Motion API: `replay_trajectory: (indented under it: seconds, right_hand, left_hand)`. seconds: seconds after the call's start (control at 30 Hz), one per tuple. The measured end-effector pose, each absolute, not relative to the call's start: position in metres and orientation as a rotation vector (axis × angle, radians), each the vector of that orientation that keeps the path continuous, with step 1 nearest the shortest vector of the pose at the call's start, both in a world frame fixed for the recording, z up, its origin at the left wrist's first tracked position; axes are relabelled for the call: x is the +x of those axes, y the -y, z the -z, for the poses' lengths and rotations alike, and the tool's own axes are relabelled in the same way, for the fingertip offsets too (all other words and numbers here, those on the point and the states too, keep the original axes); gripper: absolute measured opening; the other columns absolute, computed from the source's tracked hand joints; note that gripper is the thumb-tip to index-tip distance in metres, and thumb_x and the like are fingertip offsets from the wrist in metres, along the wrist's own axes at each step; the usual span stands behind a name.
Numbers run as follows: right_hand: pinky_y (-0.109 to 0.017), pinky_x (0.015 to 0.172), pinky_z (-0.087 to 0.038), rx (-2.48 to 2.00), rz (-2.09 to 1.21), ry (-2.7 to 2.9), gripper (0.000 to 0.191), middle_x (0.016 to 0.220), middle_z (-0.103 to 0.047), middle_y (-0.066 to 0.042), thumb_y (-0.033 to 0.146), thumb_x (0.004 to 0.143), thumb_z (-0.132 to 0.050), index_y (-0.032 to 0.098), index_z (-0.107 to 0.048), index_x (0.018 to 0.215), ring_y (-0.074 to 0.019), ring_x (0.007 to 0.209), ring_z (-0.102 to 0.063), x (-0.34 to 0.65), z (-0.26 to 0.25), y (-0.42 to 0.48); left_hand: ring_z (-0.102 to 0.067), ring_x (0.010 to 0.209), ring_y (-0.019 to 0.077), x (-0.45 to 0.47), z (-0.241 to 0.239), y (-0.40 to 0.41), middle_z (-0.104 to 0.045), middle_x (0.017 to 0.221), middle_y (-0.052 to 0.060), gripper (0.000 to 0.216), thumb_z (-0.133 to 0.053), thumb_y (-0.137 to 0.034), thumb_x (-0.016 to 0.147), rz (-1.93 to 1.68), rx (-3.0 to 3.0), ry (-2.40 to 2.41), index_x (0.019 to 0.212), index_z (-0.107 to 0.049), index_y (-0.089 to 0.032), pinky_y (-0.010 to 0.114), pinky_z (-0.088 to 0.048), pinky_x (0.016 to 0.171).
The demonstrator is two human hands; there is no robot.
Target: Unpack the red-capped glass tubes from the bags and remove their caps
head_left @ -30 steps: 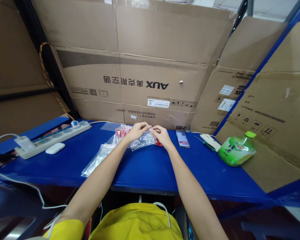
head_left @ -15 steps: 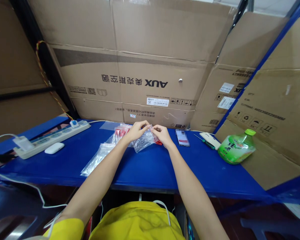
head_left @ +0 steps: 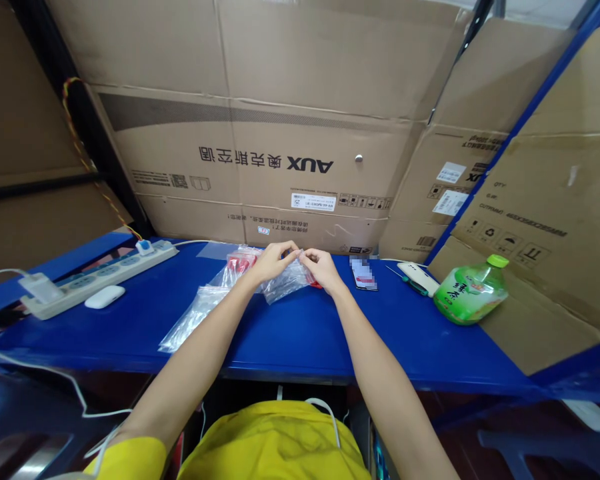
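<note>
My left hand [head_left: 275, 261] and my right hand [head_left: 321, 268] meet over the far middle of the blue table. Both are closed, pinching the upper edge of a clear plastic bag [head_left: 282, 285] that hangs below the fingers. Something red [head_left: 314, 283] shows partly behind my right hand; its kind is hidden. To the left of my left hand lies another clear bag with red pieces [head_left: 240, 264] in it. Nearer to me, beside my left forearm, is a stack of flat clear plastic bags [head_left: 193, 319].
On the left stand a white power strip [head_left: 107, 275] and a white earbud case [head_left: 105, 297]. To the right lie a phone [head_left: 363, 274], a green-handled screwdriver [head_left: 414, 287], a pale device [head_left: 420, 277] and a green bottle [head_left: 470, 293]. Cardboard [head_left: 260, 127] walls the back of the table [head_left: 300, 333].
The whole view has shifted slightly. Both hands keep their pinch on the bag in nearly the same place, and its lower part sits a little differently.
</note>
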State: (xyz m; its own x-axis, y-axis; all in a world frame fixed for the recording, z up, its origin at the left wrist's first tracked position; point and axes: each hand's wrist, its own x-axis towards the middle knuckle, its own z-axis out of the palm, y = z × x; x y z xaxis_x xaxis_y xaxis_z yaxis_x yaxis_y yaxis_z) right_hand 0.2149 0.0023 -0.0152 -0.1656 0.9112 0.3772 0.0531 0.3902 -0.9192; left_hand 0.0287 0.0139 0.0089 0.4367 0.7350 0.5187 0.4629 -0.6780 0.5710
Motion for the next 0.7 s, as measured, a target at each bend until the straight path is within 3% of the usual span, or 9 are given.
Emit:
replay_trajectory:
  seconds: [0.33, 0.7]
  right_hand:
    - [-0.028, 0.063, -0.045, -0.894, -0.966, 1.504, 0.038, 0.072, -0.068, -0.001, 0.056, 0.073, -0.078, 0.019, -0.07, 0.08, -0.0156, 0.064, -0.057, 0.2123, 0.0151, -0.0018]
    - [-0.029, 0.066, -0.047, -0.864, -0.927, 1.523, 0.033, 0.072, -0.068, -0.002, 0.052, 0.077, -0.074, 0.02, -0.07, 0.08, -0.0168, 0.066, -0.059, 0.2126, 0.0164, -0.0037]
  left_hand:
    - [-0.056, 0.072, 0.015, 0.0274, -0.0167, -0.0089, -0.066, 0.077, 0.002, 0.034, -0.054, -0.046, 0.099, -1.197, 2.23, -1.005, 0.089, -0.066, -0.016, 0.026, -0.04, 0.068]
    - [-0.061, 0.083, 0.0174, 0.0272, -0.0131, -0.0113, -0.072, 0.089, 0.004, 0.035, -0.055, -0.048, 0.098, -1.16, 2.212, -0.958, 0.093, -0.069, -0.016, 0.028, -0.044, 0.075]
